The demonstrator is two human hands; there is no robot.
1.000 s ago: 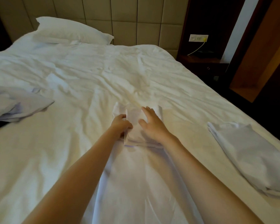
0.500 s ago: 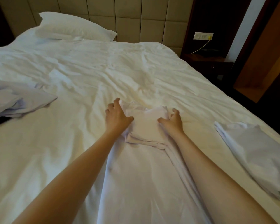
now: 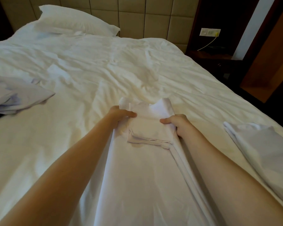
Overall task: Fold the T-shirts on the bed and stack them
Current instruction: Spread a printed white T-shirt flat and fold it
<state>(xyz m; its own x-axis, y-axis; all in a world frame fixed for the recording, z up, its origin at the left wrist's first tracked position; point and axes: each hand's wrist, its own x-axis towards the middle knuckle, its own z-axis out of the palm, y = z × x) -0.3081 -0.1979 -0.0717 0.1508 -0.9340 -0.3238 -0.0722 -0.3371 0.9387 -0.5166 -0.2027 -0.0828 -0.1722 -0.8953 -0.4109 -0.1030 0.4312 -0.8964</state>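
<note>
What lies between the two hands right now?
In the head view, the folded-over end of the white T-shirt lies between the left hand and right hand; each hand grips one side edge of it.

Hotel-like bedroom: wide white-sheeted bed (image 3: 104,62), pillow (image 3: 75,22), padded headboard (image 3: 153,18), dark nightstand (image 3: 211,57), wall socket (image 3: 210,32)

I see the centre shirt (image 3: 145,176), white, far end folded back; folded shirt (image 3: 265,154) at right, crumpled pile (image 3: 11,95) left.
</note>
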